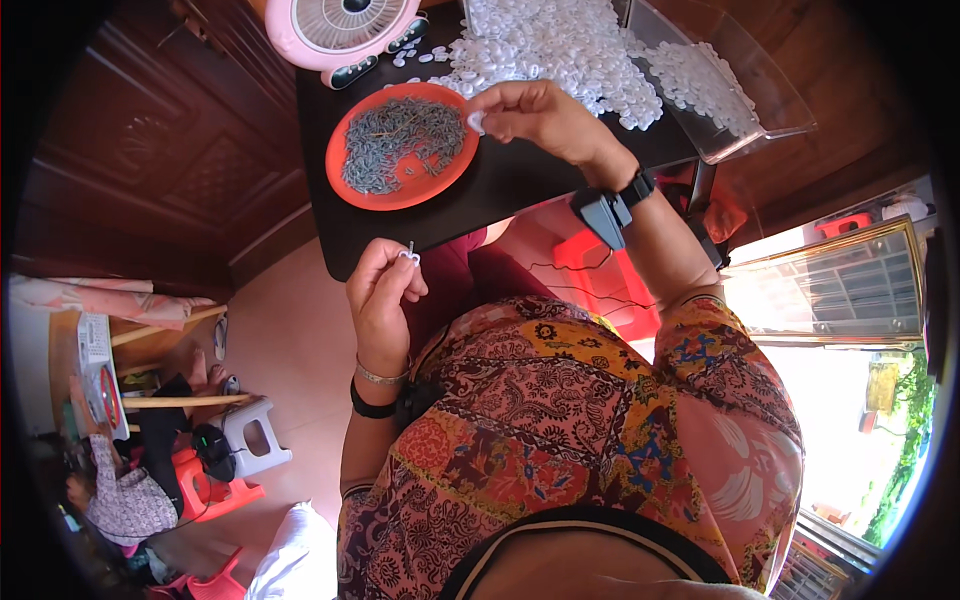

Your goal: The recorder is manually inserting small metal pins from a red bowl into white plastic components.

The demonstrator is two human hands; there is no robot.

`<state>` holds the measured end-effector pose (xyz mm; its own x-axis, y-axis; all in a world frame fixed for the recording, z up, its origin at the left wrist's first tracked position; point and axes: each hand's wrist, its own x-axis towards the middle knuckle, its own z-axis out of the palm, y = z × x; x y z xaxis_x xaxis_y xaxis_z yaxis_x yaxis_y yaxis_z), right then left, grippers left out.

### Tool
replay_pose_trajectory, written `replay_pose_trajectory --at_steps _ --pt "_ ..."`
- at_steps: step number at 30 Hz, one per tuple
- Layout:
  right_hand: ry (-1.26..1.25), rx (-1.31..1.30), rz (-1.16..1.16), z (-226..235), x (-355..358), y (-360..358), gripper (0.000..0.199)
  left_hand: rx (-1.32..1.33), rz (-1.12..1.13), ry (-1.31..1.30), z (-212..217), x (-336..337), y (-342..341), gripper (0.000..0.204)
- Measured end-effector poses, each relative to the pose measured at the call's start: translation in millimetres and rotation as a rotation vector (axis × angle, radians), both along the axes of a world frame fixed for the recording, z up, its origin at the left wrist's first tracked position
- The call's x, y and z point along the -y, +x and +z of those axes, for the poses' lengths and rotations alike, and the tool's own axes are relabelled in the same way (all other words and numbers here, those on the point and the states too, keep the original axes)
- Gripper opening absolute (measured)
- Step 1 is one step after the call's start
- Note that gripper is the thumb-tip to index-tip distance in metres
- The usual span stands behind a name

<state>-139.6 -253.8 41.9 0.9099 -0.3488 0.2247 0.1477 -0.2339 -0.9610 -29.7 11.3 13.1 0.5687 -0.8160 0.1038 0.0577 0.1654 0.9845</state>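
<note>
A black table (pixel 530 180) is stretching across the far side of the scene, its near edge lying just beyond the lap. A broad heap of white pieces (pixel 545 50) is covering its far right part, and a clear tray (pixel 770 100) is standing to the right of that heap, holding more of the same pieces. At the far left, a pink fan (pixel 345 25) is facing upward, with a few loose pieces lying to its right. Nearer than the fan, an orange-red plate (pixel 401 201) is resting on the table and carrying a spread of thin grey pins (pixel 390 130). The right hand (pixel 535 120) is reaching over the table to the plate's right rim, its thumb and forefinger pinching a small white piece (pixel 476 122); whether the fingers are touching the rim, I cannot tell. The left hand (pixel 382 305) is hanging just off the table's near edge, below the plate, its thumb and fingers closing around a white looped piece (pixel 408 257). A single grey pin (pixel 411 246), smallest of all, is standing up from that looped piece, pointing away from the fingertips.
</note>
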Motion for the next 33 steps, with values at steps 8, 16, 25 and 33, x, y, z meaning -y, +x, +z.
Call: replay_pose_trajectory --at_steps 8,16,25,33 --pt "0.003 0.087 0.010 -4 -56 14 0.019 -0.005 -0.007 -0.008 4 3 -2 0.014" --pt "-0.124 0.022 -0.134 -9 -7 26 0.015 -0.029 0.007 -0.026 -1 4 -1 0.014" --pt "-0.428 -0.001 -0.178 3 5 85 0.020 -0.038 0.021 -0.025 -2 -1 1 0.014" --pt "-0.488 0.000 -0.189 3 -3 88 0.018 -0.005 0.023 0.002 -2 -3 0 0.013"
